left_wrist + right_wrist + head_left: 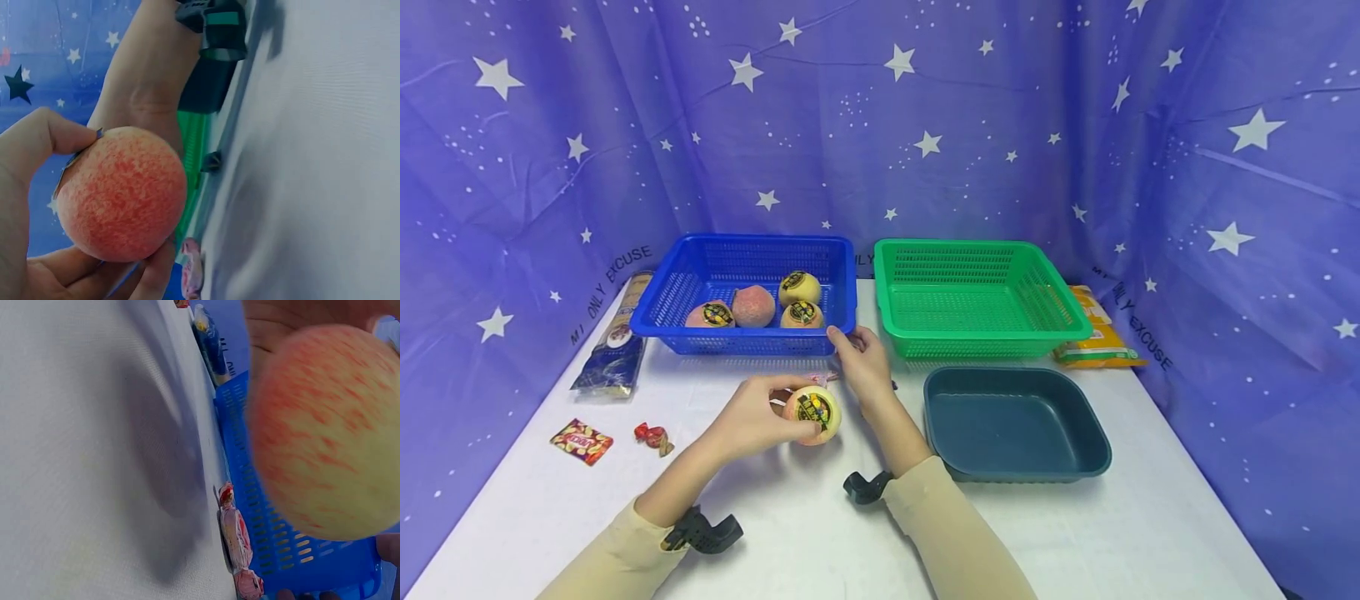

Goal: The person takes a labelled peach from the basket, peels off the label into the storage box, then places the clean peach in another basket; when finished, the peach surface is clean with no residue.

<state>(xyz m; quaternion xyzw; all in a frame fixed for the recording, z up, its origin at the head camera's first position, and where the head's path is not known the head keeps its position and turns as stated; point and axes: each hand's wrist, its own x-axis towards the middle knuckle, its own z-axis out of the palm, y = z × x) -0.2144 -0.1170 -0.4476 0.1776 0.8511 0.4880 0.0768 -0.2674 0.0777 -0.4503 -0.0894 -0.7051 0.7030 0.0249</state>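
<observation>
My left hand (758, 421) holds a round pink-and-yellow peach (814, 415) with a black-and-yellow label, above the table in front of the blue basket. In the left wrist view the thumb lies over the label edge and the fingers curl beneath the peach (125, 194). My right hand (865, 371) grips the front right corner of the blue basket (745, 340), thumb at the rim. Several more peaches (754, 306) lie inside that basket. A pink wrapped candy (236, 537) lies on the table by the basket, partly hidden in the head view.
A green basket (985, 343) stands to the right, with a dark teal tub (1018, 433) in front. An orange packet (1097, 337) is at far right. On the left lie a blue bag (613, 358), a red packet (582, 442) and a red wrapped candy (655, 436).
</observation>
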